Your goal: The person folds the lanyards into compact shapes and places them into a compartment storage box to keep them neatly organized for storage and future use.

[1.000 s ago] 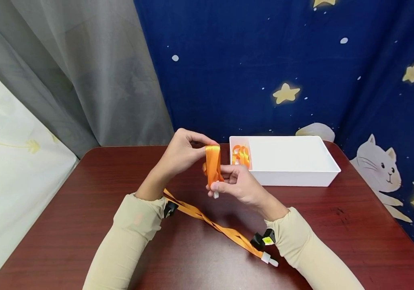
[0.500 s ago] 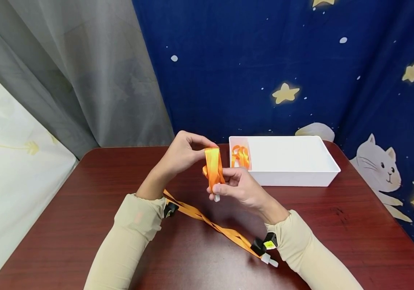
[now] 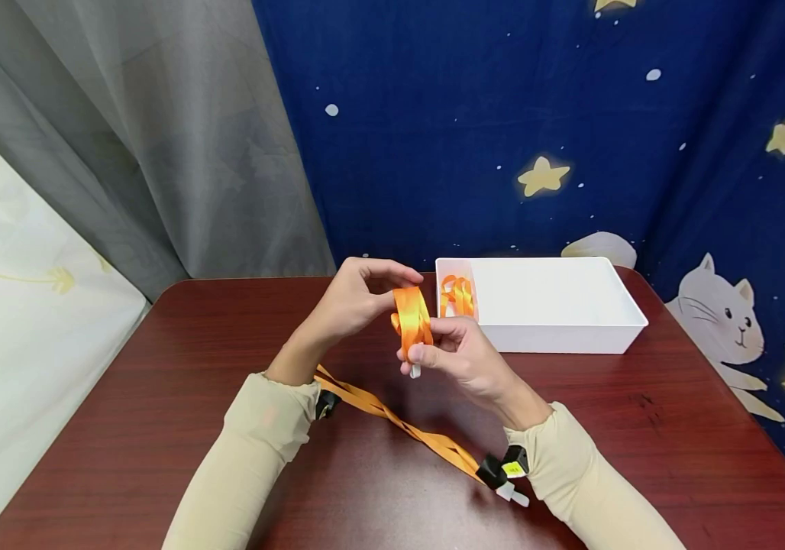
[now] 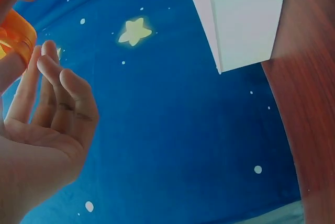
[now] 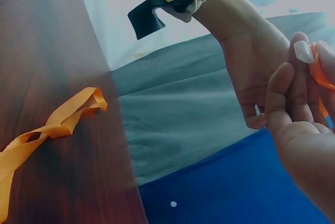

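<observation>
A folded orange lanyard [image 3: 411, 317] is held up above the table in both hands. My right hand [image 3: 464, 355] pinches its lower end between thumb and fingers, and a white clip [image 5: 303, 51] pokes out there. At the top of the folded strap, my left hand [image 3: 358, 299] has its thumb and index finger around the band; its other fingers are loosely bent in the left wrist view. A second orange lanyard [image 3: 392, 416] lies stretched across the table below the hands, its white end clip [image 3: 512, 495] near my right wrist.
A white box [image 3: 550, 338] stands at the back right of the dark red table [image 3: 179, 397]. Inside its left end is more coiled orange strap [image 3: 457, 296]. Curtains [image 3: 434, 137] hang right behind the table.
The folded strap has become shorter and rounder and moved slightly right with both hands. My left index fingertip has lifted a little from the top of the band.
</observation>
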`<action>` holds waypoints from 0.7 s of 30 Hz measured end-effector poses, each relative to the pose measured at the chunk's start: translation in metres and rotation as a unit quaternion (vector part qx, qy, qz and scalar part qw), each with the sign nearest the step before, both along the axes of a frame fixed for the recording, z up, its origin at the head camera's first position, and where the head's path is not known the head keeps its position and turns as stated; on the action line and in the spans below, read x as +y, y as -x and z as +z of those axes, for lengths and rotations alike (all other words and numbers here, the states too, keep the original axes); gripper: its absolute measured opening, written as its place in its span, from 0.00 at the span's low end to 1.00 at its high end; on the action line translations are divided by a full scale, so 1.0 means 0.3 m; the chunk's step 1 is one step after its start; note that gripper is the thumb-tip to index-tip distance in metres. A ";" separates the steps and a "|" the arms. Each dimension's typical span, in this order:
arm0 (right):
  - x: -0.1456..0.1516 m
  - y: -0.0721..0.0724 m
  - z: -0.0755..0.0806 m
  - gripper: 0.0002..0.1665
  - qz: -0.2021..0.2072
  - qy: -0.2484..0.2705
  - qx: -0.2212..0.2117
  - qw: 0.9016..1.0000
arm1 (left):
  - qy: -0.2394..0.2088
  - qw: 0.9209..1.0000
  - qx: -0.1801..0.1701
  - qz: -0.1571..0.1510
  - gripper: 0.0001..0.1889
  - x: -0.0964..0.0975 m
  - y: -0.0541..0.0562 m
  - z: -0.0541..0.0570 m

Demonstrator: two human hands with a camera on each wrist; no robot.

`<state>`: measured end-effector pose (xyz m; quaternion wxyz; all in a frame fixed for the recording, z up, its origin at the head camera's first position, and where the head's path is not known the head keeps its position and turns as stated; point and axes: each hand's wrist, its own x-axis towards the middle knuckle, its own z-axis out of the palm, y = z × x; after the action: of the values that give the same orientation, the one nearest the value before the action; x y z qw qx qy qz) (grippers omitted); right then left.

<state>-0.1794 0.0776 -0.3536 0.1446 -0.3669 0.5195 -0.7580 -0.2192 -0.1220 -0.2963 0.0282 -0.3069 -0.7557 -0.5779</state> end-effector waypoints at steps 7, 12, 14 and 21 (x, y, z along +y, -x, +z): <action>-0.003 0.000 -0.005 0.09 -0.016 0.022 -0.007 1.000 | 0.010 1.000 0.010 0.020 0.10 0.011 0.000 -0.020; 0.000 0.001 -0.002 0.10 -0.026 0.029 -0.013 0.999 | 0.002 1.000 0.003 0.017 0.12 0.018 0.003 -0.027; 0.000 0.001 -0.002 0.11 -0.030 0.033 -0.018 0.999 | -0.004 1.000 0.002 0.019 0.14 0.021 0.001 -0.031; 0.000 0.009 -0.004 0.08 -0.045 0.062 -0.017 0.997 | -0.004 0.998 0.018 0.053 0.10 0.033 -0.007 -0.048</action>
<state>-0.1820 0.0775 -0.3547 0.0962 -0.3384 0.4849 -0.8007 -0.2170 -0.1121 -0.3107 0.0740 -0.2766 -0.7682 -0.5726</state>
